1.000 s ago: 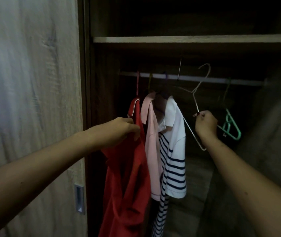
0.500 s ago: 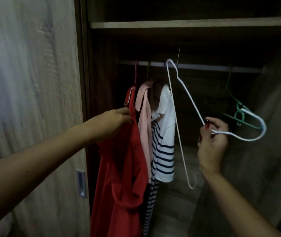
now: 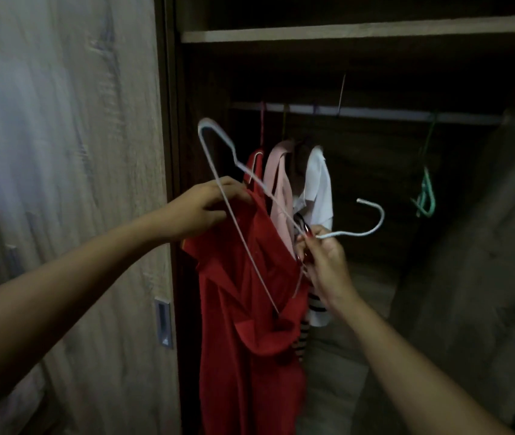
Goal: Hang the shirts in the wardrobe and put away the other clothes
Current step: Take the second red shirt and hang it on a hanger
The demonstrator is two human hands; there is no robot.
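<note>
- The left hand point(image 3: 206, 208) has its grip clenched on the upper edge of the red shirt point(image 3: 249, 324), fingers curled into the cloth.
- The red shirt hangs down from that hand at the left side of the open wardrobe, just in front of the clothes on the rail point(image 3: 375, 113).
- The right hand's point(image 3: 325, 259) grip pinches the white wire hanger point(image 3: 348, 234) at its neck, between thumb and fingertips.
- The hanger is off the rail and tilted. Its hook points right, one corner sticks up above the left hand, and its long wire crosses the front of the red shirt.
- On the rail a pink shirt point(image 3: 281, 183) and a white striped shirt point(image 3: 319, 189) hang side by side, touching.
- A red collar edge shows beside the pink one; I cannot tell whether it belongs to the held shirt.
- Green hangers point(image 3: 425, 199) dangle bare, well to the right.
- A shelf point(image 3: 344, 31) runs above the rail, and the wood-grain door point(image 3: 77, 183) stands at left.
</note>
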